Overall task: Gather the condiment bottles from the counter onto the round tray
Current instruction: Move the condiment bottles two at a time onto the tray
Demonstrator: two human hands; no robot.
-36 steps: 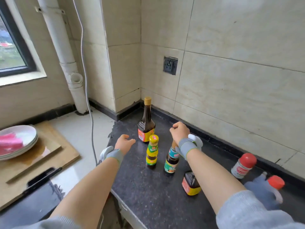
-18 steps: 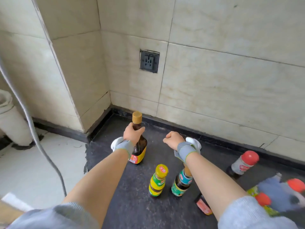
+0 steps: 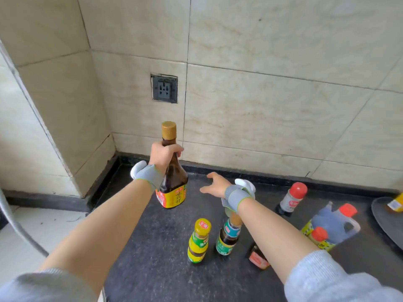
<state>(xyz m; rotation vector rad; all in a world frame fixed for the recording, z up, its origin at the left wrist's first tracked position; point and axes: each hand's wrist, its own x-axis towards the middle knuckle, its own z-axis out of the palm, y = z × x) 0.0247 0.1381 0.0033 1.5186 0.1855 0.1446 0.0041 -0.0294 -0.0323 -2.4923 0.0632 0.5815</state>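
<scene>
My left hand (image 3: 163, 154) grips the neck of a tall brown bottle (image 3: 173, 182) with a gold cap and yellow label, held just above the dark counter (image 3: 152, 258). My right hand (image 3: 214, 185) hovers to its right, fingers spread, holding nothing. Below that hand stand a small yellow-capped bottle (image 3: 198, 240) and a dark bottle with a teal label (image 3: 227, 236). A small jar with a red label (image 3: 258, 257) is partly hidden by my right forearm. Further right are a red-capped shaker (image 3: 291, 198) and a dark jug with a red cap (image 3: 333, 223). The round tray (image 3: 386, 223) shows at the right edge.
A small red-capped bottle (image 3: 319, 237) stands in front of the jug. Something with a yellow label (image 3: 395, 202) lies on the tray at the frame edge. A tiled wall with a socket (image 3: 164, 88) backs the counter. A white surface (image 3: 32, 232) and grey hose (image 3: 19, 234) lie left.
My left hand reached the tall brown bottle, closed on its neck and lifted it. My right hand opened from a fist. The view swung right, bringing the tray into sight.
</scene>
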